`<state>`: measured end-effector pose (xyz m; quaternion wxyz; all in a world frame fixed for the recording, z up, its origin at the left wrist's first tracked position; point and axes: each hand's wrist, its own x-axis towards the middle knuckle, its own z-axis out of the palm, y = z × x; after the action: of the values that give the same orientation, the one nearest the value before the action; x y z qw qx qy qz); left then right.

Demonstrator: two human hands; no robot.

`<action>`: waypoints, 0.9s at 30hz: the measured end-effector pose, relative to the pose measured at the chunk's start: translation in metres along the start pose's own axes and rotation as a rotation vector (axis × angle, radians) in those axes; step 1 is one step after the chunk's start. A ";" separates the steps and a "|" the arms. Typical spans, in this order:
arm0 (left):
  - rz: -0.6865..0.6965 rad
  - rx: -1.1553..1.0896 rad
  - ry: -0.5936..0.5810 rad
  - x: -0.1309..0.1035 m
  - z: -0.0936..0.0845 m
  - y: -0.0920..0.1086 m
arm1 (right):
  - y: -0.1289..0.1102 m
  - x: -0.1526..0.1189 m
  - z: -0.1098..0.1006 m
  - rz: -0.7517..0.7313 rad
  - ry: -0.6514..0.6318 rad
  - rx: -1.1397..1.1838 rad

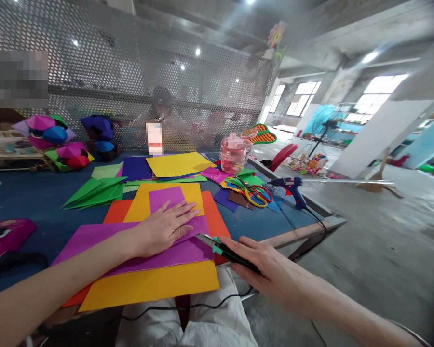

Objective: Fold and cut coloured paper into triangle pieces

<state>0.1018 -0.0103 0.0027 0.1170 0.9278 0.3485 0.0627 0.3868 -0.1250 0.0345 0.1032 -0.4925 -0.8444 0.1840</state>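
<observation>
My left hand [166, 226] lies flat with fingers stretched on a purple sheet of paper [97, 241]. My right hand [260, 260] is wrapped round a black and teal utility knife [235, 256], its blade tip touching or just over the purple sheet beside my left thumb. Part of the purple sheet's line at the blade is hidden by my left hand. Under the purple sheet lie a yellow sheet [155, 284] and an orange sheet [217, 217]. A narrower purple strip [162, 196] extends beyond my fingers over the yellow paper.
Scissors [258, 196] lie on coloured scraps, near a blue glue gun [291, 188] whose cord hangs off the table's right edge. A pink jar [235, 153] stands behind. Folded green paper [97, 193] and several faceted paper shapes [54, 132] sit at left. A black cable [202, 307] crosses my lap.
</observation>
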 end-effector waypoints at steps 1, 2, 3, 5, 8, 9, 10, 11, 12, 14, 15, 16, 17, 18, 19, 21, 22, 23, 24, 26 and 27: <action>-0.001 -0.017 0.005 -0.003 -0.004 0.004 | -0.001 -0.002 0.000 0.005 0.007 0.014; -0.005 -0.040 0.010 -0.006 -0.008 0.009 | -0.002 -0.004 0.001 0.011 0.014 0.025; -0.013 -0.070 0.018 -0.010 -0.013 0.014 | -0.002 -0.007 0.001 0.018 0.019 0.033; -0.033 -0.150 -0.001 -0.019 -0.020 0.023 | -0.004 -0.015 0.002 0.029 0.020 0.048; -0.038 -0.255 -0.113 -0.036 -0.023 0.035 | -0.008 -0.030 0.004 0.038 0.009 0.072; -0.031 -0.259 -0.153 -0.042 -0.022 0.038 | -0.010 -0.034 0.005 0.041 0.006 0.079; -0.023 -0.250 -0.183 -0.048 -0.020 0.041 | -0.012 -0.039 0.007 0.044 0.010 0.083; -0.013 -0.227 -0.200 -0.054 -0.017 0.044 | -0.014 -0.043 0.008 0.045 0.018 0.089; -0.005 -0.202 -0.216 -0.058 -0.014 0.046 | -0.016 -0.046 0.009 0.040 0.031 0.100; 0.004 -0.150 -0.234 -0.066 -0.007 0.048 | -0.019 -0.051 0.012 0.017 0.058 0.125; 0.005 -0.129 -0.240 -0.068 -0.003 0.049 | -0.019 -0.052 0.013 0.004 0.072 0.134; 0.003 -0.112 -0.239 -0.069 -0.001 0.048 | -0.020 -0.052 0.014 -0.005 0.081 0.140; -0.002 -0.100 -0.231 -0.069 0.001 0.048 | -0.019 -0.051 0.014 -0.013 0.082 0.143; -0.007 -0.093 -0.216 -0.067 0.002 0.046 | -0.019 -0.049 0.014 -0.017 0.081 0.140; -0.012 -0.091 -0.196 -0.064 0.003 0.044 | -0.017 -0.047 0.014 -0.019 0.079 0.135; -0.022 -0.097 -0.161 -0.055 0.002 0.040 | -0.011 -0.041 0.013 -0.009 0.084 0.115; -0.030 -0.103 -0.147 -0.048 0.000 0.038 | -0.007 -0.038 0.013 -0.001 0.092 0.101; -0.037 -0.112 -0.141 -0.041 -0.002 0.036 | -0.002 -0.035 0.013 0.011 0.097 0.087; -0.042 -0.121 -0.135 -0.034 -0.003 0.034 | 0.003 -0.032 0.014 0.023 0.100 0.073; -0.038 -0.131 -0.118 -0.018 -0.006 0.030 | 0.014 -0.027 0.015 0.050 0.109 0.043; -0.032 -0.130 -0.111 -0.011 -0.006 0.029 | 0.018 -0.025 0.016 0.064 0.116 0.026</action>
<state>0.1101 -0.0376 0.0160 0.1970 0.9146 0.3517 0.0319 0.4081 -0.1418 0.0127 0.1527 -0.5276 -0.8183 0.1694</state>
